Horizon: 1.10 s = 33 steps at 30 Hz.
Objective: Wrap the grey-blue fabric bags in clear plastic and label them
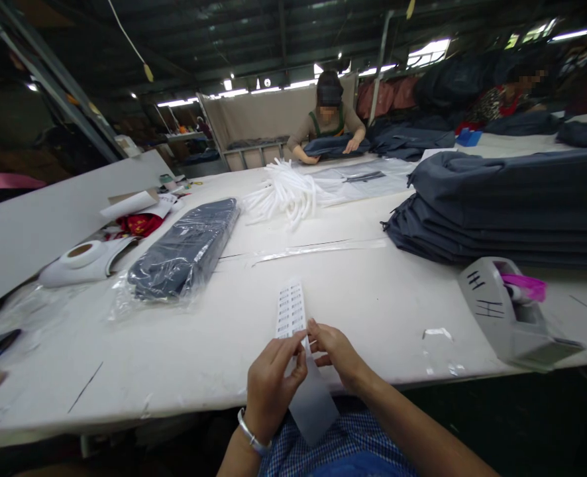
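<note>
A narrow sheet of printed stickers lies at the front of the white table, its blank backing strip hanging over the edge onto my lap. My left hand pinches the sheet where the printed rows end; a silver bracelet circles that wrist. From the other side my right hand meets it, thumb and forefinger pressed together at the strip's edge. Whether a single sticker sits between those fingertips is too small to make out. Beyond the hands, to the left, rests a plastic-wrapped pack of dark grey folded fabric.
A tape dispenser stands at the right front, below a tall stack of dark folded fabric. White cords lie mid-table. A roll and loose papers sit at left. Across the table a person handles dark fabric.
</note>
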{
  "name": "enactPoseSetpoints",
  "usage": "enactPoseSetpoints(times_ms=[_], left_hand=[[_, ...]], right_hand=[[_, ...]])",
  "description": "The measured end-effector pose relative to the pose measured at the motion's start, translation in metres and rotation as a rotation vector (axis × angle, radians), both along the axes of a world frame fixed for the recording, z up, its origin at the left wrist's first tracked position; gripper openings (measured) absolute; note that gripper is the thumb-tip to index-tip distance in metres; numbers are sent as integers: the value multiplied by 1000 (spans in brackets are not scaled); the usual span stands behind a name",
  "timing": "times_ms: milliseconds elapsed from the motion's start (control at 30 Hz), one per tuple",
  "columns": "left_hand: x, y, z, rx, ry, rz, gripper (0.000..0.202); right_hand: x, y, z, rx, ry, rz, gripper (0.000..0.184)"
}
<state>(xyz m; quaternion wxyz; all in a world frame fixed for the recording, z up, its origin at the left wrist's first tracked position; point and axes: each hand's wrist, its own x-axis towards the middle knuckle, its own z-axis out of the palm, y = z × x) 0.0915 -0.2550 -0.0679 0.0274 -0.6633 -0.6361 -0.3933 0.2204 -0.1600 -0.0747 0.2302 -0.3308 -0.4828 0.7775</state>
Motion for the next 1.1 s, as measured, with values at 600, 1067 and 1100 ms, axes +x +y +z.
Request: enactPoseSetpoints(times_ms=[600,1067,1100], left_hand=[[-2,-3,-14,4,-198,31,46],[-17,-8,6,0,-989,320,53],[-21,-9,7,24,-1017,342,53]], right_hand=[[-9,-5,-14,-35,125,-121,37],[-11,11,-19,11,142,-126,43],[-14,13,-18,32,148,-113,44]])
